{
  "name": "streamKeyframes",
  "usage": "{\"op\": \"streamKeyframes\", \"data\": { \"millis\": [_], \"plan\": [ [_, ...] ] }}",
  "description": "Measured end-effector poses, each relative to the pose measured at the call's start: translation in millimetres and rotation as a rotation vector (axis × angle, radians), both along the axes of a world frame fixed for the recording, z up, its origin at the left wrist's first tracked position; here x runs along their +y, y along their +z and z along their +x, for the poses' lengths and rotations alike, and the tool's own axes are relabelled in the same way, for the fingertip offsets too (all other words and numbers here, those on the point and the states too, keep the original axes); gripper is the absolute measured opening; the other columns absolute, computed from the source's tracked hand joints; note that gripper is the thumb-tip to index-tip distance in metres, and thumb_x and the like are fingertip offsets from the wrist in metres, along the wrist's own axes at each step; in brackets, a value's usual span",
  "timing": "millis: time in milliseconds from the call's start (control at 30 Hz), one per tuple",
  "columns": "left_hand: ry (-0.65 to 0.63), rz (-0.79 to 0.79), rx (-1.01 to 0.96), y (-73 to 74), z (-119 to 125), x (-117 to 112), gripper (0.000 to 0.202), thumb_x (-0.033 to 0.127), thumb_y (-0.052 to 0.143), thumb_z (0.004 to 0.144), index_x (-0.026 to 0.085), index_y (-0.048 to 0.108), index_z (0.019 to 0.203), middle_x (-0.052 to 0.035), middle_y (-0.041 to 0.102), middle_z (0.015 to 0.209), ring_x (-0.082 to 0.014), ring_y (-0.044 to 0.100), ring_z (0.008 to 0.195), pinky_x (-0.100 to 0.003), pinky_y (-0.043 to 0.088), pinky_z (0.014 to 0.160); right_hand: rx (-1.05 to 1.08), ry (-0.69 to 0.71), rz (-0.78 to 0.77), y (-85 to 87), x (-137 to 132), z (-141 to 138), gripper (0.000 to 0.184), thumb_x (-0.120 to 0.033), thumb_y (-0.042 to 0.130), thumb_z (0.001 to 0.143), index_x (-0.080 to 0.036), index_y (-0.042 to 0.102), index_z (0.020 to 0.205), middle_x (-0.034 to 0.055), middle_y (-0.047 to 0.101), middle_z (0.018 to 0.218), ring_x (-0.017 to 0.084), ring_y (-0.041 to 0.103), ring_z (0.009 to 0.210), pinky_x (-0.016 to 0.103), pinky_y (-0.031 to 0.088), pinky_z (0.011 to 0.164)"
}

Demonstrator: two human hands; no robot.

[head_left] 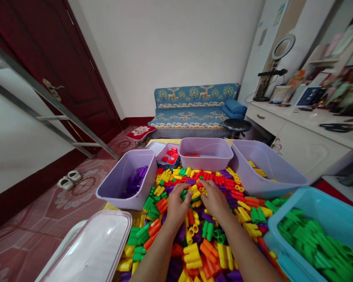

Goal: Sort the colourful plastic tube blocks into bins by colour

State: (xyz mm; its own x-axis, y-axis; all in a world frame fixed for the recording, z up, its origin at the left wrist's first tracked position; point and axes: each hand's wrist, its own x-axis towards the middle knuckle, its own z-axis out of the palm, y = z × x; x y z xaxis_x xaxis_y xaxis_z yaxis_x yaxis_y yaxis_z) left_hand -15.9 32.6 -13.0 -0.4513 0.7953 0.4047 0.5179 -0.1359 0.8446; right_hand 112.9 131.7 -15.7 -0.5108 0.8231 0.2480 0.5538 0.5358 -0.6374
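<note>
A thick layer of plastic double-tube building pieces (192,256) in yellow, green, red, orange and purple lies in front of me. My left hand (177,203) reaches into the middle of it, thumb and fingers apart around a green piece (183,194) that lies in the pile. Just to its right, my right hand (214,199) has its fingers spread over the pieces, with a yellow piece (204,190) near the thumb. Yellow pieces (195,192) lie between the two hands. The fingertips are partly hidden among the pieces.
Around the pile stand a lilac bin (147,196) with purple pieces, a small box (161,164) with red ones, a lilac bin (206,158) with a few orange ones, another lilac bin (253,188) with yellow ones, and a turquoise bin (278,235) with green ones. A white lid (91,250) lies front left.
</note>
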Motion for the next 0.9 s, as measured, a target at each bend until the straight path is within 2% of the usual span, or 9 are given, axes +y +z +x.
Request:
{"op": "streamKeyframes", "data": {
  "millis": [100,233,333,400,533,667,767,900],
  "plan": [
    [-0.03,-0.004,-0.022,-1.1,1,-1,0.024,0.027,0.06,0.084,0.02,0.066,0.105,-0.0077,0.068,0.107,-0.0229,0.061,0.103,-0.037,0.046,0.092,0.165,0.002,-0.152,1.7,-6,-1,0.038,-0.02,0.058,0.075,-0.02,0.064,0.112,0.0121,0.067,0.114,0.029,0.062,0.106,0.045,0.046,0.094],
    [-0.078,-0.024,-0.125,0.0,2,-3,0.036,0.033,0.06,0.085,0.02,0.061,0.119,-0.0078,0.066,0.117,-0.0235,0.061,0.109,-0.037,0.046,0.096,0.551,0.087,-0.502,4.0,-18,1,0.043,-0.036,0.064,0.076,-0.019,0.058,0.115,0.0104,0.069,0.111,0.025,0.066,0.1,0.04,0.051,0.088],
    [-0.122,-0.013,-0.177,1.7,3,-4,0.04,0.034,0.061,0.085,0.02,0.059,0.122,-0.0076,0.066,0.118,-0.0232,0.061,0.109,-0.036,0.046,0.096,0.661,0.142,-0.624,5.0,-26,3,0.046,-0.042,0.068,0.074,-0.019,0.06,0.113,0.0104,0.07,0.11,0.024,0.067,0.099,0.038,0.052,0.088],
    [-0.138,0.006,-0.181,2.4,2,-4,0.037,0.032,0.061,0.084,0.02,0.061,0.12,-0.0073,0.067,0.117,-0.0228,0.061,0.109,-0.036,0.046,0.097,0.667,0.157,-0.638,5.8,-30,5,0.047,-0.044,0.069,0.074,-0.019,0.062,0.113,0.0106,0.069,0.114,0.025,0.066,0.102,0.038,0.051,0.09],
    [-0.132,0.022,-0.162,2.9,1,-3,0.024,0.028,0.063,0.083,0.018,0.068,0.104,-0.0069,0.071,0.103,-0.0219,0.065,0.099,-0.035,0.048,0.092,0.651,0.159,-0.533,4.3,-30,11,0.038,-0.045,0.064,0.078,-0.022,0.069,0.108,0.0083,0.064,0.123,0.025,0.059,0.114,0.037,0.048,0.094],
    [-0.013,0.05,-0.164,5.6,1,-4,0.021,0.031,0.068,0.079,0.018,0.071,0.097,-0.0067,0.072,0.099,-0.0224,0.065,0.097,-0.037,0.048,0.093,0.683,-0.016,-0.526,-8.6,-23,19,0.04,-0.048,0.065,0.076,-0.02,0.069,0.104,0.0085,0.069,0.111,0.026,0.064,0.101,0.039,0.052,0.086],
    [0.101,0.128,-0.378,12.5,-1,-1,0.028,0.035,0.07,0.076,0.017,0.067,0.097,-0.0066,0.071,0.094,-0.0206,0.066,0.09,-0.036,0.052,0.086,0.718,-0.142,-0.556,-19.3,-18,24,0.043,-0.051,0.066,0.073,-0.018,0.069,0.1,0.0089,0.072,0.102,0.026,0.067,0.089,0.038,0.054,0.075],
    [0.153,0.23,-0.859,29.3,-23,19,0.037,0.037,0.071,0.074,0.015,0.059,0.102,-0.003,0.069,0.082,-0.015,0.067,0.072,-0.034,0.057,0.074,0.739,-0.152,-0.602,-20.9,-19,24,0.046,-0.054,0.069,0.069,-0.017,0.069,0.097,0.0087,0.072,0.095,0.024,0.067,0.078,0.035,0.054,0.063]
  ]
}}
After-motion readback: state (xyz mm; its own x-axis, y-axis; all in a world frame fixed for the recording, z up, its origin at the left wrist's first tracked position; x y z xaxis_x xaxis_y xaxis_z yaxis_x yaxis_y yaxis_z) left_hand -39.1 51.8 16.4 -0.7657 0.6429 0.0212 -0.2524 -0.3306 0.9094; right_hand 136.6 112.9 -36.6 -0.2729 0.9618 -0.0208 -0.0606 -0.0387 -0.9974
